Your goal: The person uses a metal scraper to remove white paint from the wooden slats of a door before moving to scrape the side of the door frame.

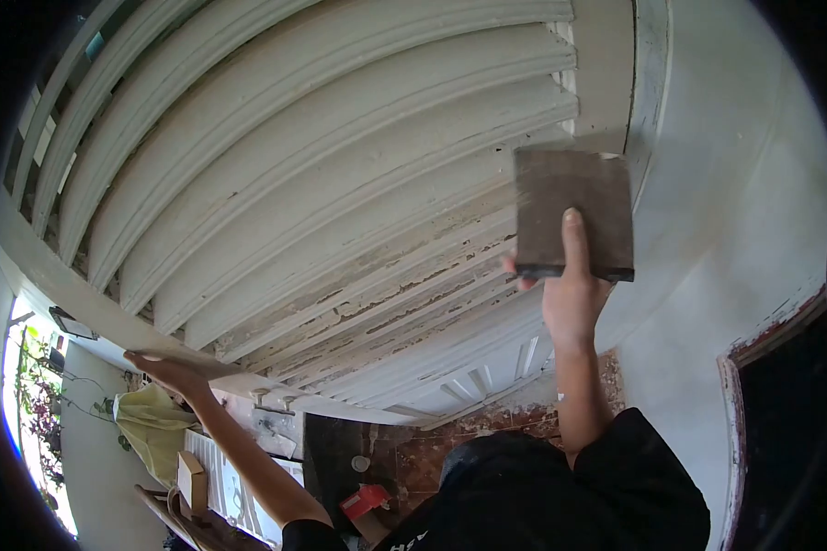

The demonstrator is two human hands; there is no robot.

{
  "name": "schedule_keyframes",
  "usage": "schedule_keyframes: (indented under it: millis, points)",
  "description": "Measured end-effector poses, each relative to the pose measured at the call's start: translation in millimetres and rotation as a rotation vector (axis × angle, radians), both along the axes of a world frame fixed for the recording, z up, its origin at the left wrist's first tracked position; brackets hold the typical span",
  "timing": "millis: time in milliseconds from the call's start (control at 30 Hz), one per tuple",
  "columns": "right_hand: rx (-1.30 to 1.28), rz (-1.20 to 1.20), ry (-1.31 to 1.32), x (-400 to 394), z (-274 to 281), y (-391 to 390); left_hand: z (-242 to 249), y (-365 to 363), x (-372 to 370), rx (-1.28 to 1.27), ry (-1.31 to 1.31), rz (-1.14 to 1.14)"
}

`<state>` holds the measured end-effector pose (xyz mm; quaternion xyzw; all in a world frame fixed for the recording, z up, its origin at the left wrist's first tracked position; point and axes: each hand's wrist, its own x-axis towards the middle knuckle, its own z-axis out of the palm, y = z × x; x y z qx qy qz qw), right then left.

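My right hand (574, 298) grips a wide putty knife (547, 211), a flat brownish square blade with a dark strip along its lower edge. The thumb lies on its near face and the fingers curl behind. The blade is slightly blurred and is over the right side of a white louvred door (340, 230), near the slat ends. Paint is flaked and worn on the lower slats. At the door's left edge my left hand (170, 375) rests with fingers stretched out, holding nothing.
A pale wall (698, 220) and a dark doorway (790, 413) are at right. Below lie a red box (365, 500), a worn reddish floor (413, 459) and a white cup (361, 463). A yellow-green cloth (152, 432) hangs at lower left, near a bright opening with plants (39, 395).
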<state>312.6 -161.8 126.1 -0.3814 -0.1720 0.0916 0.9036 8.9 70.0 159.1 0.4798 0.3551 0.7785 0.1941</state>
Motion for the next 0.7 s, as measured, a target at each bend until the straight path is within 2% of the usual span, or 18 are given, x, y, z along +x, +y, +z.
schedule_keyframes:
  millis: [67,133,200,267,333,467,500,600,700]
  points:
    - [0.029,-0.026,0.111,12,-5,0,-2,0,-3,-0.018,0.019,0.003]
    - [0.065,-0.039,0.031,7,-7,5,-3,4,-3,0.026,0.035,0.07]
    - [-0.013,0.011,-0.054,0,-4,1,1,-2,4,0.01,0.003,0.043]
    - [0.037,0.057,-0.106,11,-13,1,3,-8,5,-0.021,-0.021,0.022]
    - [0.033,-0.012,-0.051,9,-10,6,3,-9,6,-0.008,0.013,0.052]
    - [-0.015,0.036,0.02,12,-8,-3,1,-4,2,0.016,-0.002,0.049]
    - [0.013,-0.032,0.028,14,-7,-2,0,-1,-1,0.012,-0.005,0.036]
    - [-0.015,-0.021,-0.058,-6,-8,5,0,-1,0,0.009,-0.011,0.037]
    - [0.02,0.046,0.017,1,-11,4,2,-8,4,-0.015,-0.015,0.037]
